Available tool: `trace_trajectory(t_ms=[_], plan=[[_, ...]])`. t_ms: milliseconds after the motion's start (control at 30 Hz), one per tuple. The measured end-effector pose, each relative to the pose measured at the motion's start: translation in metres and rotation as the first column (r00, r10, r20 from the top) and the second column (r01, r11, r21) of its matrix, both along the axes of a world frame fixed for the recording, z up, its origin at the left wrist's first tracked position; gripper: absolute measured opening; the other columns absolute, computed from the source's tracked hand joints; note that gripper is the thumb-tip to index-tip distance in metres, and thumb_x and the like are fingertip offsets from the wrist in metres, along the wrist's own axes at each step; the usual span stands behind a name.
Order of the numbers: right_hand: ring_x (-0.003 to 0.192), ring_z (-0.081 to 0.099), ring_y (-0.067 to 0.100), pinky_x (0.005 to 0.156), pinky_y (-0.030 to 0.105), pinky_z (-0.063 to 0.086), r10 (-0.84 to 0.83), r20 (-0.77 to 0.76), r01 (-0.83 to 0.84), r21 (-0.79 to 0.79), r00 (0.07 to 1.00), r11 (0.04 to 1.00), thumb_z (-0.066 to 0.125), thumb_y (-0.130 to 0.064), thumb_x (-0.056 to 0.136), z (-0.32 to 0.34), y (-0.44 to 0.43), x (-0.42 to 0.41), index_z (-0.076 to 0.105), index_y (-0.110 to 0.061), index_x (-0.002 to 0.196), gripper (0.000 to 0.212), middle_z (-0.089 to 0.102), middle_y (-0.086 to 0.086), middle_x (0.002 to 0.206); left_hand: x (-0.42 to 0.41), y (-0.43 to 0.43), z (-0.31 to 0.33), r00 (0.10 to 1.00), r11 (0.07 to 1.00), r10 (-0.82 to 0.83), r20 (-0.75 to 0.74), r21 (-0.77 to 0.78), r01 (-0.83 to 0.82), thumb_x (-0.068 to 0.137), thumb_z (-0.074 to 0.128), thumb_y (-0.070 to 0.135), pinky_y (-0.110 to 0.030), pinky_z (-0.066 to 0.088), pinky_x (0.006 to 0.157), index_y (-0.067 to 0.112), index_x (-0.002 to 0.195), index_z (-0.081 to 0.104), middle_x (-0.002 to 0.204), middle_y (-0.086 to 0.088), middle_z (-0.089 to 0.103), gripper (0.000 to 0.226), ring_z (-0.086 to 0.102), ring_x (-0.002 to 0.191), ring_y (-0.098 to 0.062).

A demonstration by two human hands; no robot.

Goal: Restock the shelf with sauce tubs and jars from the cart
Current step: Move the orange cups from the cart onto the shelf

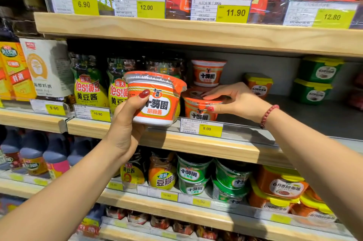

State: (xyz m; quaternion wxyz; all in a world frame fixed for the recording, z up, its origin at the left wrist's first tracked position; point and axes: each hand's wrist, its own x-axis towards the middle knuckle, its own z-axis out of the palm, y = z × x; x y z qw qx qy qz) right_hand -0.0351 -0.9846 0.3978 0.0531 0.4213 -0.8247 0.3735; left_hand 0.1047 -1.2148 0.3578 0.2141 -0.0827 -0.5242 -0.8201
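Note:
My left hand (125, 123) grips an orange and white sauce tub (157, 101), held tilted in front of the middle shelf (196, 144). My right hand (233, 101) holds a second orange tub (198, 111) standing at the shelf's front, fingers over its lid and thumb on its side. A third orange tub (208, 73) stands behind it, raised on something I cannot see. The cart is out of view.
Yellow-label bean paste jars (88, 85) stand left of the tubs. Green boxes (316, 79) and an orange box (258, 84) with yellow lids sit to the right, with bare grey shelf (294, 115) between. Price tags line each shelf edge. Green tubs (193, 172) fill the shelf below.

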Motion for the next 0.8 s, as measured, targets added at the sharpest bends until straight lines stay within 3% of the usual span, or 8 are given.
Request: trace_trajectory(t_ms=[100, 233, 300, 467, 633, 800], plan=[[0.094, 0.059, -0.018, 0.078, 0.001, 0.043, 0.015, 0.014, -0.015, -0.003, 1.0, 1.0, 0.075, -0.015, 0.079, 0.0, 0.001, 0.0, 0.069, -0.017, 0.108, 0.029, 0.064, -0.017, 0.104, 0.0, 0.002, 0.002, 1.0, 1.0, -0.016, -0.014, -0.008, 0.016, 0.041, 0.083, 0.04, -0.025, 0.058, 0.063, 0.023, 0.078, 0.076, 0.085, 0.001, 0.074, 0.041, 0.071, 0.077, -0.014], [0.092, 0.053, -0.026, 0.075, -0.004, 0.038, 0.004, 0.014, -0.005, 0.05, 1.0, 0.999, 0.065, -0.029, 0.086, 0.006, 0.003, 0.008, 0.068, -0.021, 0.111, 0.027, 0.061, -0.023, 0.104, -0.001, 0.007, 0.008, 0.999, 0.999, -0.038, -0.015, -0.016, 0.038, 0.042, 0.085, 0.039, -0.028, 0.058, 0.064, 0.017, 0.097, 0.066, 0.089, -0.003, 0.074, 0.062, 0.071, 0.081, -0.017], [0.096, 0.053, -0.025, 0.079, -0.004, 0.037, 0.004, 0.001, -0.004, 0.033, 1.0, 0.999, 0.06, -0.04, 0.084, 0.01, 0.003, 0.016, 0.066, -0.025, 0.114, 0.034, 0.06, -0.024, 0.107, -0.001, 0.012, 0.011, 0.998, 0.998, -0.052, -0.03, -0.034, 0.051, 0.047, 0.082, 0.038, -0.029, 0.057, 0.064, 0.016, 0.099, 0.065, 0.09, -0.004, 0.074, 0.059, 0.071, 0.081, -0.018], [0.099, 0.058, -0.015, 0.083, 0.002, 0.04, 0.006, -0.058, -0.014, -0.131, 0.998, 0.991, 0.062, -0.044, 0.075, 0.017, 0.0, 0.045, 0.063, -0.028, 0.111, 0.04, 0.064, -0.018, 0.107, -0.01, 0.028, 0.02, 0.993, 0.994, -0.087, -0.075, -0.074, 0.082, 0.053, 0.078, 0.037, -0.034, 0.058, 0.072, 0.013, 0.107, 0.062, 0.095, -0.005, 0.073, 0.062, 0.07, 0.089, -0.02], [0.091, 0.067, 0.001, 0.076, 0.017, 0.052, 0.161, 0.161, -0.084, -0.403, 0.974, 0.911, 0.066, -0.031, 0.069, 0.02, 0.006, 0.067, 0.066, -0.024, 0.1, 0.033, 0.071, -0.009, 0.097, -0.022, 0.051, 0.028, 0.99, 0.994, -0.092, -0.104, -0.065, 0.086, 0.059, 0.071, 0.036, -0.037, 0.057, 0.08, 0.001, 0.121, 0.056, 0.107, -0.016, 0.07, 0.073, 0.068, 0.095, -0.027], [0.099, 0.069, 0.018, 0.085, 0.031, 0.056, 0.093, 0.174, 0.005, -0.49, 0.98, 0.872, 0.078, -0.029, 0.065, 0.015, 0.004, 0.076, 0.066, -0.011, 0.113, 0.052, 0.073, 0.005, 0.105, -0.035, 0.065, 0.037, 0.98, 0.975, 0.006, -0.2, -0.217, -0.05, 0.057, 0.075, 0.035, -0.031, 0.054, 0.076, 0.017, 0.099, 0.067, 0.096, -0.005, 0.074, 0.046, 0.07, 0.091, -0.02]])
